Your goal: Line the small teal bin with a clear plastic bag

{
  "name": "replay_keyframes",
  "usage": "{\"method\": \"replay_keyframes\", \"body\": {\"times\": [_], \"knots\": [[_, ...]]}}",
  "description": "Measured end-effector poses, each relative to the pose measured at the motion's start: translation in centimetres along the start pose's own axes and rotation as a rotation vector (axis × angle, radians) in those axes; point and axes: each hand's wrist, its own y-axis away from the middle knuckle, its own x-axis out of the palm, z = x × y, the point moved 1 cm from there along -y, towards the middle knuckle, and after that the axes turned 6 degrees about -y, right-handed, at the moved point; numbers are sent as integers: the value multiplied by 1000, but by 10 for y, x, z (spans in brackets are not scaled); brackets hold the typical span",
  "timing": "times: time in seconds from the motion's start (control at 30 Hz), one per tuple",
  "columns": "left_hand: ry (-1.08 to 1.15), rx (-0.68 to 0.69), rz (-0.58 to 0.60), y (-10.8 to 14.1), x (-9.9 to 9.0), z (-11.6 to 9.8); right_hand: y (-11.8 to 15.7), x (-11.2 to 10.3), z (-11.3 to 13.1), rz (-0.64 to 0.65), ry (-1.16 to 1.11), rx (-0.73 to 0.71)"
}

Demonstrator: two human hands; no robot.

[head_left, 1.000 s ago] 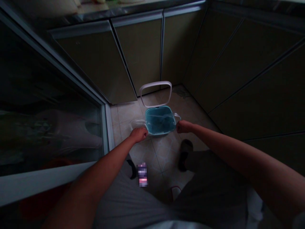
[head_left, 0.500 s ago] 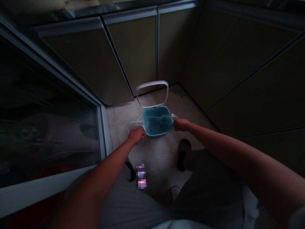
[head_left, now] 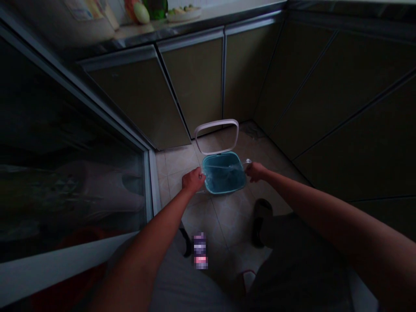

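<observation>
In the head view, the teal bin [head_left: 224, 175] sits on the tile floor [head_left: 227, 214] between my hands, its white lid frame [head_left: 216, 122] raised. My left hand [head_left: 193, 180] and right hand [head_left: 256, 171] both pinch the clear plastic liner [head_left: 224, 166] at the rim, closer in than a moment ago, its left flap drawn in.

bag [head_left: 224, 166]: side flares are drawn in; only a small tip is left at the right of the bin [head_left: 224, 182].
left hand [head_left: 193, 180]: is brought in against the rim.
right hand [head_left: 256, 172]: is moved closer.
table [head_left: 227, 12]: is brought into view, with a plate [head_left: 183, 14].
</observation>
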Motion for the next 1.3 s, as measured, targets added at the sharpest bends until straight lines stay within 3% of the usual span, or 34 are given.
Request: {"method": "replay_keyframes", "body": {"times": [0.13, 0.27, 0.4, 0.57, 0.9, 1.3], "knots": [[58, -105, 0, -23, -8, 2, -5, -9, 12, -123, -152, 19], [95, -55, 85, -43, 1, 11, -12, -15, 21, -202, -238, 10], [210, -16, 133, -59, 16, 20, -26, -16, 25, -312, -159, 21], [268, -66, 112, -79, 28, 25, -40, -16, 24, -481, -50, -15], [412, -195, 74, -132, 46, 41, -62, -23, 26, -371, 62, -63], [603, -288, 49, -168, 70, 36, -89, -25, 29, -449, -32, -1]]}}
